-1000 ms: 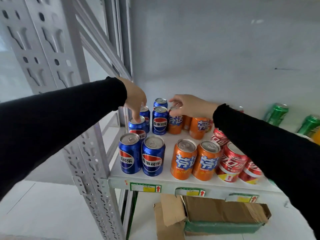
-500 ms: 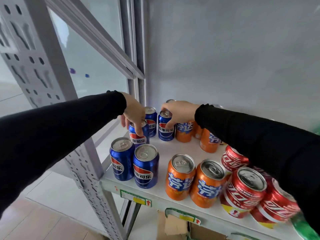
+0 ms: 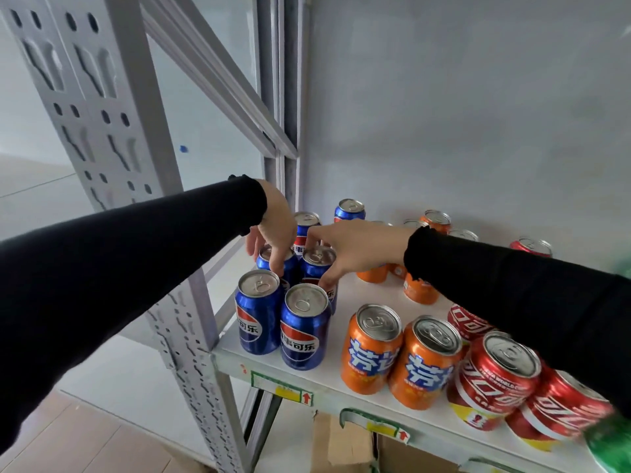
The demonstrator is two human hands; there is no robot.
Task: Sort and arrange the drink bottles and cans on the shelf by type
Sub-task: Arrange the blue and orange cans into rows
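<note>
Right hand [image 3: 355, 249] now pinches the blue can [image 3: 319, 264] drawn nearer; beside it, left hand [image 3: 273, 230] fingertips grip another blue can [image 3: 273, 264].

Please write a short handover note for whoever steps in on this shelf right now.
Left hand: fingers curled on the second-row left blue can.
Right hand: grips the second-row right blue can.
Blue cans stand in two columns at the shelf's left end; orange cans sit in the middle, red cans to the right.
Done: colours are mostly grouped.
Left: likely square up the blue rows, straighten the loose rear orange cans, and deal with the green item blurred at the right edge.
</note>
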